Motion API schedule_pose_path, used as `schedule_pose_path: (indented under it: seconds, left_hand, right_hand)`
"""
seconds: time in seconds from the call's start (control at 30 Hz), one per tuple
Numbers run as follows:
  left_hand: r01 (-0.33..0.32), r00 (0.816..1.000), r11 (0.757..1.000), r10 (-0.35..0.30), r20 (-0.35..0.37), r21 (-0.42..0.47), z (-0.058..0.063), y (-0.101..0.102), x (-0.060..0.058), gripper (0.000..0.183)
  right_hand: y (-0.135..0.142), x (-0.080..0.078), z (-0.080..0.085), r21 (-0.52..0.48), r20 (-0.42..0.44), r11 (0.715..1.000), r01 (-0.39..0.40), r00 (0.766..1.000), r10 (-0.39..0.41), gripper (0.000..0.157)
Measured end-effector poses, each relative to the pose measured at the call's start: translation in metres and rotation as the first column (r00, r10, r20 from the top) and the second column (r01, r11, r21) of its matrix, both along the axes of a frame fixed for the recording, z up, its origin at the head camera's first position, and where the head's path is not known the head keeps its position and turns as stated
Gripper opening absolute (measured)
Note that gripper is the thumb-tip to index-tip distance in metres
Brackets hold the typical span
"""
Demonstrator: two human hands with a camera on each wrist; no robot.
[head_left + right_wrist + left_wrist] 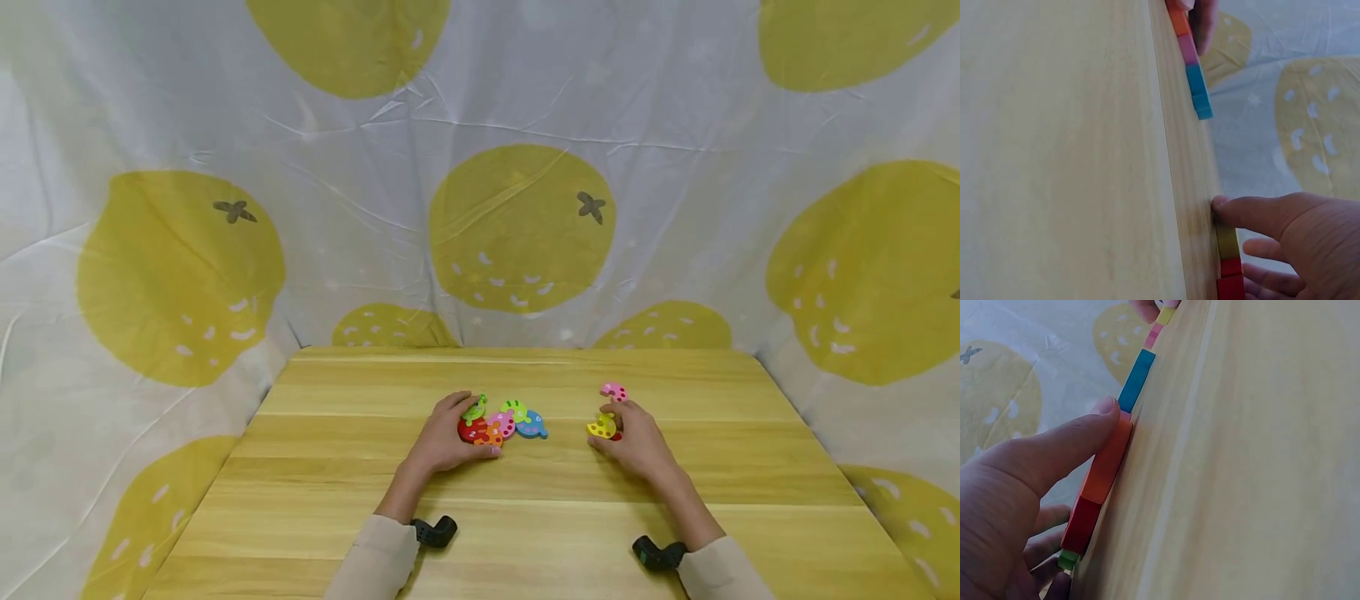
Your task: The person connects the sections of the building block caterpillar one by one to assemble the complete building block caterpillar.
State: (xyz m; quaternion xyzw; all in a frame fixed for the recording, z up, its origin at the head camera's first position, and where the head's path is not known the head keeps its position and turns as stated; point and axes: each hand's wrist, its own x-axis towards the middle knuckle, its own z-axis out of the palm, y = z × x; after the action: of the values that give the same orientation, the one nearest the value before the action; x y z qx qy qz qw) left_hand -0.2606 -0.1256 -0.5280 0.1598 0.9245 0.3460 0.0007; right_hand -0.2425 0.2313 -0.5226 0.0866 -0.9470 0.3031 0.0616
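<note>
- Left hand (pixel 447 433): partly open, thumb and fingers spread in a curve about the left end of a joined row; thumb at the near edge by the orange piece, fingers by the green head piece.
- Joined row, lying flat near the middle of the table (pixel 525 533), made up of:
 - green head piece (pixel 474 410), at the left end, under the left fingertips;
 - red piece (pixel 472 431), marked 2, just below the head;
 - orange piece (pixel 492 433), beside the red;
 - pink piece (pixel 502 423), spotted;
 - striped green piece (pixel 514 409);
 - blue piece (pixel 532 425), at the right end, tapering to a nub.
- Right hand (pixel 636 437): partly closed, thumb and forefinger pinching the yellow piece.
- Yellow piece (pixel 602 427), spotted, on the table well apart from the row, to its right.
- Second red piece (pixel 617 436), mostly covered by the right hand, next to the yellow; whether the two interlock, cannot tell.
- Second pink piece (pixel 615 392), red-spotted, just beyond the right forefinger.
- Black wrist devices, two: left (pixel 435 532), right (pixel 658 553).
- Sleeves (pixel 377 557), beige, one on each forearm.
- Cloth backdrop (pixel 360 192), pale, lemon-printed, behind the table and at its sides.
</note>
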Motion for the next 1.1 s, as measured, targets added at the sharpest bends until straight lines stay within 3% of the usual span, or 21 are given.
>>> schedule_pose_path:
  seconds: [0.33,0.63,1.1]
  left_hand:
    - [-0.049,0.999,0.999,0.049,0.001,0.012,-0.003,-0.001,0.000,0.104]
    - [-0.039,0.999,0.999,0.038,0.021,0.034,-0.002,-0.005,0.000,0.104]
    - [-0.031,0.999,0.997,0.029,0.028,0.065,-0.001,-0.005,0.000,0.104]
  right_hand:
    - [0.001,0.001,-0.002,0.002,0.004,1.000,0.011,1.000,-0.011,0.056]
    - [-0.001,0.002,0.000,-0.049,0.005,0.999,0.009,1.000,-0.009,0.054]
    - [-0.016,0.001,0.009,-0.092,-0.069,0.996,-0.018,0.998,0.011,0.051]
